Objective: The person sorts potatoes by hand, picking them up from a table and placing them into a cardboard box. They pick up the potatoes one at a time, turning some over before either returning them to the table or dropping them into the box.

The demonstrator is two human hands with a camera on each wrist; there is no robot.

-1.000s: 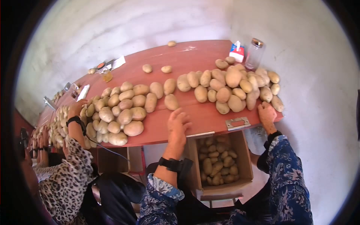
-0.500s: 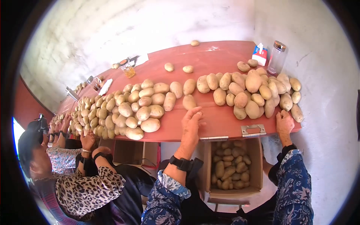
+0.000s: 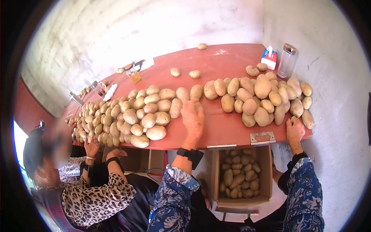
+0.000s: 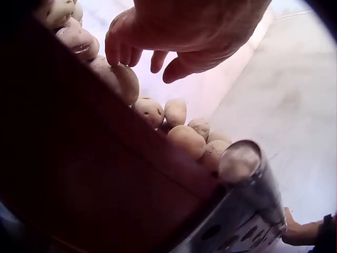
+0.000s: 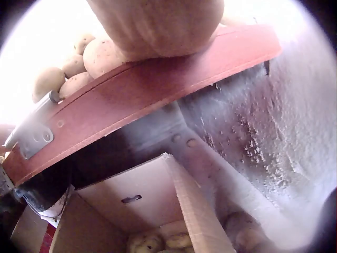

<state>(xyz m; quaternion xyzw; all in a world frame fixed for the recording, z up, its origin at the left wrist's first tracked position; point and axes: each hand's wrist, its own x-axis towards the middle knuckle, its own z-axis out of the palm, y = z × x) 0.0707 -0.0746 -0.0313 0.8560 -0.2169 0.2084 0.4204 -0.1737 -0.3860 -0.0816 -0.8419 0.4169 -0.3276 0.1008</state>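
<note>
Potatoes lie in two heaps on a red table, a left heap and a right heap, joined by a short row. My left hand hangs over the gap between them and covers part of the table there. In the left wrist view its bent fingers reach down to the top of a potato, with the thumb side apart from it. My right hand rests at the table's front edge beside the right heap, fingers loosely curled and holding nothing; the right wrist view hides its fingertips.
A cardboard box of potatoes stands below the table edge. Metal hinge plates sit on that edge. At the back right are a tissue pack and a glass bottle. Another person sits at the left, hands near the edge.
My left hand has moved forward and slightly left, over the loose potato in the gap. The head view has turned left. The neighbour's hand has drawn back from the left heap.
</note>
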